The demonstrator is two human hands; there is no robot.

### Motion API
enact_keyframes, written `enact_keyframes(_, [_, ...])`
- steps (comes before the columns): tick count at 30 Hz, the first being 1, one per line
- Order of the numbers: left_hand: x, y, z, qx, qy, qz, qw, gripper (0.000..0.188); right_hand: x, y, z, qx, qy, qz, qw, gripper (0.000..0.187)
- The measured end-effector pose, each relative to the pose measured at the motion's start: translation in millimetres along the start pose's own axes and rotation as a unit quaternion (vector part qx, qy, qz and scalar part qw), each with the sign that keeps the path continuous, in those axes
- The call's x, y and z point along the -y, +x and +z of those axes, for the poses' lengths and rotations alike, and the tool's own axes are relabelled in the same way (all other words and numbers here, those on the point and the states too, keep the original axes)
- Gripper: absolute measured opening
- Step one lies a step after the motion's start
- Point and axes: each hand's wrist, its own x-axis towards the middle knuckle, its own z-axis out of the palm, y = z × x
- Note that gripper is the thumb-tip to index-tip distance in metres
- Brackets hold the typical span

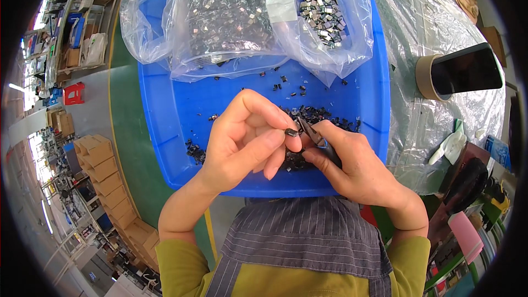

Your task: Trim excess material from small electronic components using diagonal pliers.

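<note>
Sheeted in clear plastic, right of the blue tray (371, 99): a desk (410, 132). Across the tray's far end: clear bags (228, 16) of small dark and silvery pieces. Reaching over the tray's near edge, elbows bent, wrists turned inward. With left hand (247, 137), pinching between thumb and forefinger, palm turned inward, remaining fingers loosely curled. With right hand (355, 157), back upward, gripping a plier-like tool (312, 133) — tips angled away and left, just beside the left fingertips. Heaped low in the tray's near half: loose black bits (334, 121). Pinched in the left hand, above that half: a small black piece (291, 131) — cannot tell whether touching the tool.
</note>
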Motion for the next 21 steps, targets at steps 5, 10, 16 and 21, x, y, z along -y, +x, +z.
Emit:
enact_keyframes(5, [-1.5, 0.1, 1.4, -0.025, 0.002, -0.010, 1.000, 0.012, 1.6, 1.9, -0.6, -0.003, -0.032, 0.005, 0.999, 0.017])
enact_keyframes(10, [1.6, 0.2, 2.6, -0.060, 0.102, -0.010, 0.993, 0.013, -1.3, 2.8, 0.5, -0.001, -0.015, -0.011, 1.000, 0.017])
enact_keyframes(16, [3.1, -0.2, 0.5, -0.051, 0.122, -0.001, 0.991, 0.010, -0.2, 3.0, -2.1, 0.031, 0.006, -0.010, 0.999, 0.018])
enact_keyframes(21, [2.6, 0.5, -0.1, -0.051, 0.077, -0.032, 0.995, 0.008, 3.3, 3.2, -5.4, 0.053, 0.022, 0.007, 0.998, 0.019])
